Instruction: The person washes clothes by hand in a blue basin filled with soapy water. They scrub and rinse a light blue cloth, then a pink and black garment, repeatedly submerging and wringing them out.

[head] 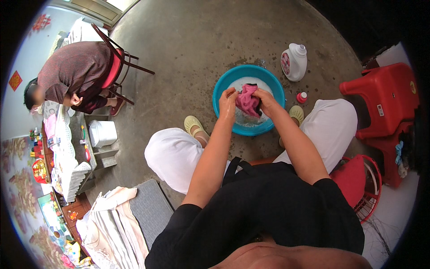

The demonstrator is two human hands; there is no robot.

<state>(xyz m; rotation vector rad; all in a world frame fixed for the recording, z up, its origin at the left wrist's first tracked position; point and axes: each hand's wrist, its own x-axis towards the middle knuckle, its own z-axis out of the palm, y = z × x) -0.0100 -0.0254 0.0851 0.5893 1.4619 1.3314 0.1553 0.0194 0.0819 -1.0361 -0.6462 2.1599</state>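
Observation:
A wet pink cloth [248,101] with dark edging is held bunched over a blue plastic basin [220,116]. My left hand [228,102] grips its left side, and my right hand [267,100] has hold of the right side. Whitish, sudsy water [250,122] fills the basin beneath the cloth. The basin stands on the concrete floor between my feet. Whether the lowest part of the cloth touches the water, I cannot tell.
Right of the basin are an uncapped white detergent bottle [295,63] and a red cap [301,97]. Red plastic stools [386,97] and a red fan [366,191] stand farther right. On the left, a person [77,70] sits on a chair [116,67] by a table [88,141].

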